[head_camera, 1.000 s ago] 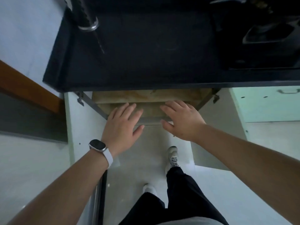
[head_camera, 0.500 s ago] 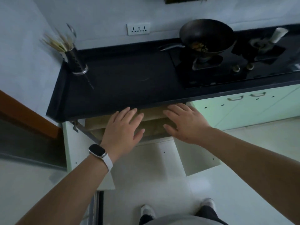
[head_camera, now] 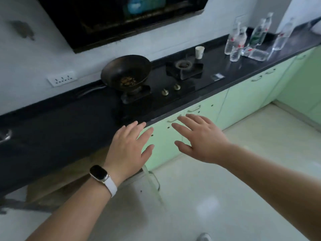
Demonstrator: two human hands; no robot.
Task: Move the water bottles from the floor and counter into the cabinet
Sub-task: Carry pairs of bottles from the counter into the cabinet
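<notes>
Left hand (head_camera: 129, 146), right hand (head_camera: 199, 140) empty, fingers spread. Water bottles (head_camera: 238, 46) on desk (head_camera: 243, 72): clear plastic, probably full, heavyish, slick, squashy. We'd grip mid-body.

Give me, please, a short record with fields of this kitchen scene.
left hand: open, empty, white-strapped watch on the wrist
right hand: open, empty
clear plastic water bottles: several upright, one lying, far right on the black countertop
open cabinet: under the countertop at left, brown inside, no bottle visible
black wok: brownish food inside
white paper cup: behind the bare burner
</notes>
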